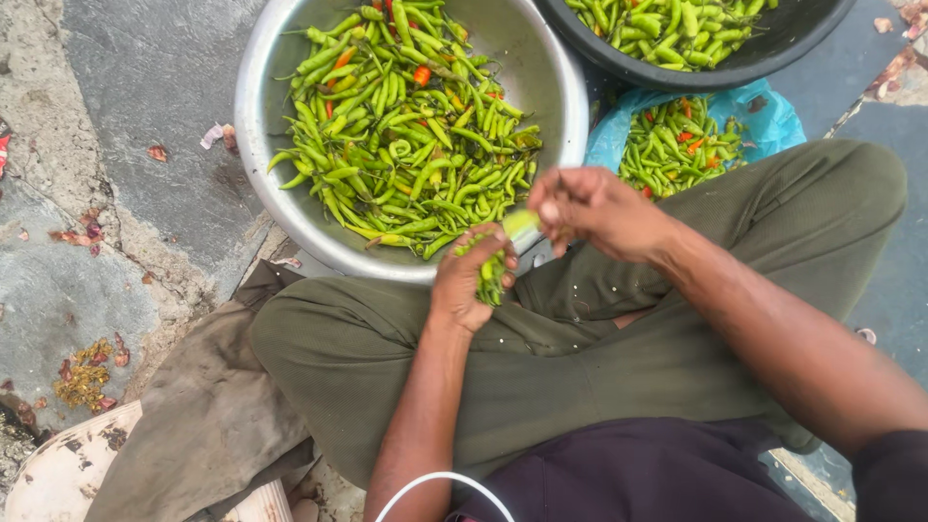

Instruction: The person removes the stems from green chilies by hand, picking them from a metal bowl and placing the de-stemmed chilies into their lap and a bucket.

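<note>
My left hand (471,278) is closed around a small bunch of green chillies (493,277), just in front of the rim of a large steel bowl (259,145). My right hand (592,208) pinches the top end of one pale green chilli (520,224) that sticks up from the bunch. The bowl is heaped with green chillies (406,135), a few of them orange or red. Both hands hover above my knees, which are clad in olive trousers (580,338).
A black tub (773,53) of green chillies stands at the top right. A blue plastic bag (764,111) with more chillies lies beside my right knee. A grey cloth (208,416) and a white round object (58,469) lie at the lower left on the stone floor.
</note>
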